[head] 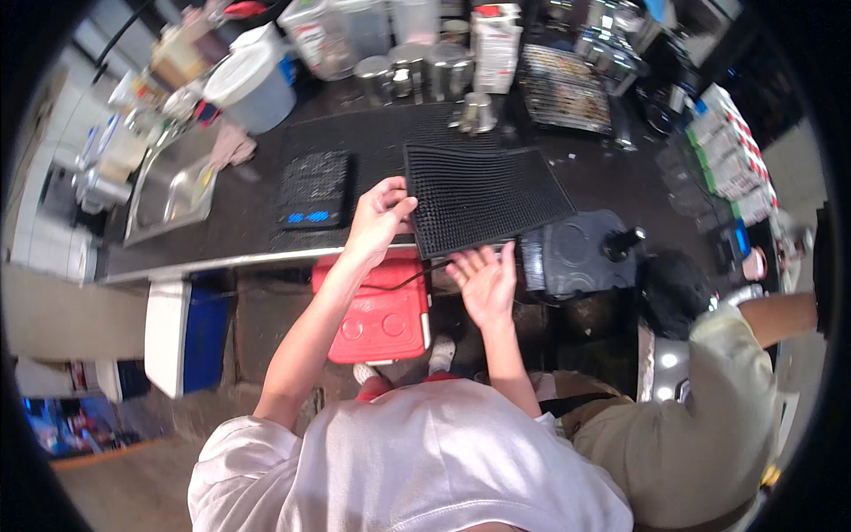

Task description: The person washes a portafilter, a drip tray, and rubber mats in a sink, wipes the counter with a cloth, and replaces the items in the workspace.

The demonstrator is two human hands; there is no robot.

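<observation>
A black rubber bar mat point(488, 196) is raised over the front of the dark counter, its studded face showing. My left hand point(382, 219) pinches its left edge between thumb and fingers. Beneath the mat's front edge, my right hand point(485, 279) is spread palm up, fingertips at or just under the rubber; whether they touch cannot be told. Left of the mat, a black digital scale point(314, 189) with a lit blue display rests on another black bar mat point(379, 149). A metal cup point(477, 113) stands behind the raised mat.
A steel sink point(174, 189) and a lidded white bucket point(249, 90) are at the left. Metal canisters point(451, 72) and a carton point(496, 53) line the back. A red cooler point(382, 312) sits below the counter, a black lidded bin point(578, 256) at right. Another person point(685, 419) stands close on the right.
</observation>
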